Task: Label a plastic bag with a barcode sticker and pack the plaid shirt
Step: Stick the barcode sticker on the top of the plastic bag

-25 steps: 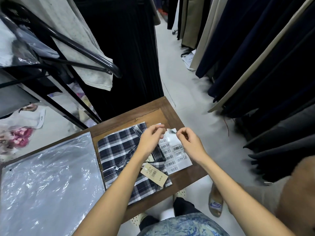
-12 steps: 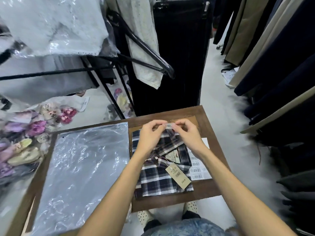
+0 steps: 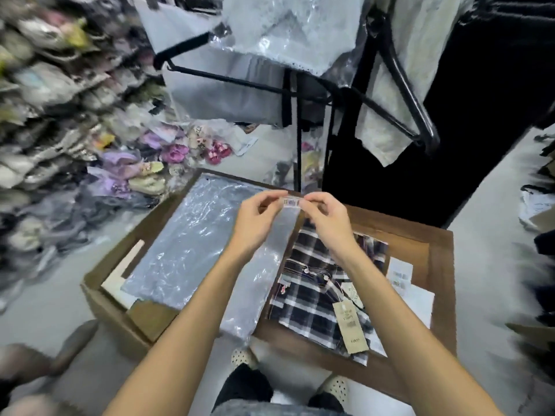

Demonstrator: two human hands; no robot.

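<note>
A small white barcode sticker [image 3: 292, 202] is stretched between my two hands, above the far right edge of the clear plastic bag [image 3: 192, 253]. My left hand [image 3: 258, 219] pinches its left end and my right hand [image 3: 326, 217] pinches its right end. The bag lies flat on the left part of the wooden table [image 3: 432, 259]. A folded navy-and-white plaid shirt [image 3: 318, 289] lies to the right of the bag, partly under my right forearm, with a tan hang tag [image 3: 350, 327] on it.
A white sheet of barcode stickers [image 3: 402, 274] lies on the table right of the shirt. Behind the table stand a black garment rack [image 3: 399, 76] with hanging clothes and bagged garments [image 3: 258, 67]. Piles of bagged goods [image 3: 60, 115] fill the left.
The sticker came off the sheet at the right, and both hands carried it leftward, from over the shirt to over the bag's edge. The camera has turned left.
</note>
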